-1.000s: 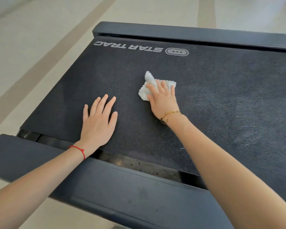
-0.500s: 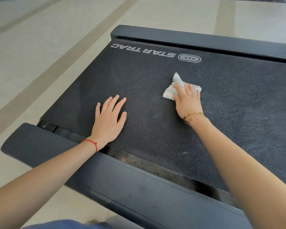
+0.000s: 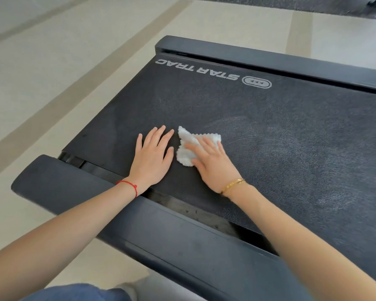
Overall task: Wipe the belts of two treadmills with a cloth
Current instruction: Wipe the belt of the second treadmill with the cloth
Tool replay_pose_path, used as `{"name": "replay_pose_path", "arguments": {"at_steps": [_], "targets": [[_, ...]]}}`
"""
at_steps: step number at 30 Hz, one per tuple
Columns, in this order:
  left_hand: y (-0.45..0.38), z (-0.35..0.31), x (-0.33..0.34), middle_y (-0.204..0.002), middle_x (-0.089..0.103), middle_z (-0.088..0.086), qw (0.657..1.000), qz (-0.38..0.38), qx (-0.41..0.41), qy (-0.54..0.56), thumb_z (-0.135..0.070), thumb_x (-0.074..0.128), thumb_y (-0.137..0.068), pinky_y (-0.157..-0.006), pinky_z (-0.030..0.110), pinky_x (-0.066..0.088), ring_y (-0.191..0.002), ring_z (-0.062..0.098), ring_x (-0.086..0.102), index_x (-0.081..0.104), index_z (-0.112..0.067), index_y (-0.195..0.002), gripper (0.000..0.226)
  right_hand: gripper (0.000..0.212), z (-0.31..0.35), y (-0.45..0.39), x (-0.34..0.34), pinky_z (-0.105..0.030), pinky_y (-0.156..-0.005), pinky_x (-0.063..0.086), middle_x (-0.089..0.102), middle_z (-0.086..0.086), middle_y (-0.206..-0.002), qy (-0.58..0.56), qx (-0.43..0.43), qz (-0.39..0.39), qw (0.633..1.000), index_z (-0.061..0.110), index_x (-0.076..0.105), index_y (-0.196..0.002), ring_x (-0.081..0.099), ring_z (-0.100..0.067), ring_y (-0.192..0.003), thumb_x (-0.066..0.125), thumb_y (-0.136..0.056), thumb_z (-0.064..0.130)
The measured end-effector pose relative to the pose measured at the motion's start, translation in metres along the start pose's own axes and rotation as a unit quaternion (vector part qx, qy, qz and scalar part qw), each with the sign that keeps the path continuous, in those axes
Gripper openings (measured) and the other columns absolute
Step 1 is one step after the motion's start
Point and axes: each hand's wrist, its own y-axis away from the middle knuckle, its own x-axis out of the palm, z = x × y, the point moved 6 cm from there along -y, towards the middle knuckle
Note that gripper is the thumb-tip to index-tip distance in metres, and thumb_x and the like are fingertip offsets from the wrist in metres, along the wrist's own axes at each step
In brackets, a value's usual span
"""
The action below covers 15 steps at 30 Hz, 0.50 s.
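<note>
One belt [image 3: 269, 148], one cloth [image 3: 188, 146]; right hand [image 3: 213, 166] flat-fingered pressing cloth; left hand [image 3: 151, 159] flat, grip empty.

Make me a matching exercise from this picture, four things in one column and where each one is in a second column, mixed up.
Column one:
1. small white textured cloth
2. thin red string bracelet
3. gold chain bracelet
4. white STAR TRAC lettering

Column two:
A. on the left wrist
B. printed at the far edge of the dark grey treadmill belt
C. under the fingers of the right hand
D. on the right wrist

Right pairs: 1-C, 2-A, 3-D, 4-B. The left hand lies flat on the belt beside the cloth.
</note>
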Motion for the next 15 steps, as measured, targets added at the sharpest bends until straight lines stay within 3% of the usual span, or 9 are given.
{"name": "replay_pose_path", "arguments": {"at_steps": [4, 8, 11, 15], "targets": [[0.001, -0.001, 0.0, -0.163, 0.021, 0.0, 1.0, 0.001, 0.004, 0.005, -0.033, 0.031, -0.105, -0.123, 0.051, 0.006, -0.152, 0.019, 0.011, 0.026, -0.025, -0.156, 0.052, 0.051, -0.053, 0.007, -0.025, -0.044, -0.115, 0.015, 0.041, -0.003, -0.143, -0.003, 0.101, -0.053, 0.993, 0.023, 0.035, -0.145, 0.029, -0.026, -0.136, 0.043, -0.097, 0.012], [0.001, -0.004, 0.001, -0.163, 0.02, 0.003, 1.0, 0.002, 0.008, -0.01, -0.033, 0.028, -0.105, -0.122, 0.054, 0.007, -0.152, 0.022, 0.011, 0.024, -0.023, -0.156, 0.053, 0.042, -0.077, 0.015, -0.03, -0.051, -0.119, 0.004, 0.034, -0.006, -0.15, 0.006, 0.23, -0.049, 0.972, 0.023, 0.036, -0.143, 0.02, -0.027, -0.141, 0.036, -0.102, 0.02], [-0.001, -0.004, 0.003, -0.163, 0.019, 0.005, 1.0, 0.003, 0.014, -0.019, -0.033, 0.027, -0.104, -0.121, 0.057, 0.008, -0.152, 0.024, 0.011, 0.022, -0.022, -0.156, 0.054, 0.043, -0.044, 0.024, -0.02, -0.05, -0.118, 0.006, 0.035, -0.004, -0.149, 0.013, 0.184, -0.033, 0.982, 0.024, 0.033, -0.145, 0.022, -0.027, -0.14, 0.035, -0.102, 0.022], [0.0, -0.004, 0.006, -0.163, 0.019, 0.009, 0.999, 0.002, 0.028, -0.022, -0.032, 0.029, -0.104, -0.12, 0.059, 0.008, -0.151, 0.028, 0.012, 0.022, -0.018, -0.156, 0.055, 0.044, 0.016, 0.051, -0.006, -0.038, -0.119, 0.0, 0.034, 0.002, -0.15, -0.007, 0.092, -0.002, 0.996, 0.026, 0.036, -0.145, 0.021, -0.024, -0.141, 0.039, -0.102, 0.021]]}}
